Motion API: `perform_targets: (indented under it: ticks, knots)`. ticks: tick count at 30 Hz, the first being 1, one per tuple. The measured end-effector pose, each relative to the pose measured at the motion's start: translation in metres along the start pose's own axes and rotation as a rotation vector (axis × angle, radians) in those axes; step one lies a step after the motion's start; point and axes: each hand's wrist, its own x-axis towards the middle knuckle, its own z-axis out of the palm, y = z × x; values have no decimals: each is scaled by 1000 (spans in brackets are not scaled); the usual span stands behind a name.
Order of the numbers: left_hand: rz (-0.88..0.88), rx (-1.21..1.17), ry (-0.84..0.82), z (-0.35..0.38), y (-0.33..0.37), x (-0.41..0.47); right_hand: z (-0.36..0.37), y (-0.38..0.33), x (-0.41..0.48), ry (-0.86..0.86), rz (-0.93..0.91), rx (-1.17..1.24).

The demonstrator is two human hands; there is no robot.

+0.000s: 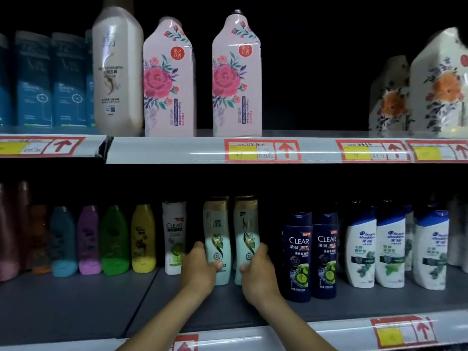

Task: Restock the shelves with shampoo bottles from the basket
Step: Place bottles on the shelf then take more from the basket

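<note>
Shampoo bottles: two pale-green, upright on lower shelf [76, 300]; L hand [198, 268] grips left bottle [217, 245], R hand [258, 271] grips right bottle [247, 239], side by side.

The lower shelf [76, 307] is grey, with a red-framed price tag [402, 334] on its front rail. On it stand, from the left, blue, purple, green and yellow bottles, a white CLEAR bottle [174, 236], two pale-green gold-capped bottles [217, 231], two dark-blue CLEAR bottles [312, 254] and white Head & Shoulders bottles [387, 247]. The upper shelf [164, 149] carries blue bottles, a beige bottle [117, 72], two pink floral bottles [236, 77] and cream floral bottles [440, 84].
</note>
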Motion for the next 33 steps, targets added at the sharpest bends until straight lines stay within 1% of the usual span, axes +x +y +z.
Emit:
perform_targets:
  ticks: [5, 8, 11, 13, 15, 16, 17, 19, 20, 21, 24, 27, 30, 33]
  knots:
    - [-14, -13, -25, 5, 2, 1, 4, -1, 4, -13, 13, 3]
    - [-20, 2, -10, 7, 2, 1, 5, -3, 5, -10, 35, 12]
    - [-22, 25, -14, 6, 4, -1, 3, -6, 2, -27, 77, 22]
    - [-20, 58, -54, 2, 8, -3, -1, -8, -2, -71, 129, 30]
    - [13, 156, -98, -6, 16, -10, -7, -13, -10, -126, 156, -13]
    - [50, 245, -109, -11, 19, -16, -9, -15, -16, -149, 139, -64]
    - [107, 381, -101, -16, 20, -23, -11, -18, -24, -167, 104, -126]
    - [234, 741, -51, -27, 21, -40, -15, -23, -41, -205, 6, -243]
    - [280, 877, -34, -32, 20, -51, -17, -24, -51, -221, -45, -296]
    - [313, 953, -37, -36, 19, -62, -19, -24, -62, -228, -97, -363]
    - [368, 1035, -86, -46, 14, -101, -23, -17, -92, -225, -230, -546]
    - [430, 1088, -94, -53, 5, -140, -30, -3, -125, -207, -298, -601]
    - [470, 1102, -117, -52, -9, -182, -32, 19, -161, -203, -322, -634]
    - [499, 1116, -144, -47, -29, -222, -28, 44, -199, -215, -296, -605]
